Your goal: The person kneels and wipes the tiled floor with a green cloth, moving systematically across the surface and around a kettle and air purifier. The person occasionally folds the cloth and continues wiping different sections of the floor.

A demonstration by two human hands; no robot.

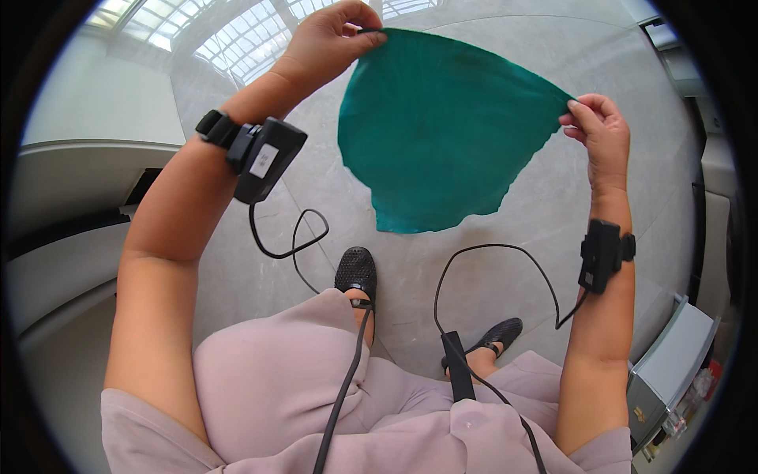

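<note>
1. Spreading beneath everything is a pale grey floor [403,308], partly hidden behind the cloth, with bright gridded light [245,43] at the upper left.
2. Pale panelled furniture [95,103] lines the left side; light-coloured units [717,221] stand along the right rim.
3. Mauve clothing [276,379] on the person fills the lower middle.
4. A green cloth [450,134] hangs in the air ahead of the person, its upper edge drawn between both hands, its lower edge uneven.
5. A grey box-shaped unit [675,355] stands at the lower right, with clear and red items [701,387] just beside it, too small to identify.
6. The left hand [335,35] pinches the cloth's upper left corner; the right hand [600,130] pinches its right corner between thumb and fingers.
7. A black shoe [356,272] shows below the cloth; its partner [505,333] is farther right.
8. Black devices are strapped to the left forearm [268,162] and right forearm [600,257].
9. Black cables loop from both devices, crossing in front of floor and clothing.
</note>
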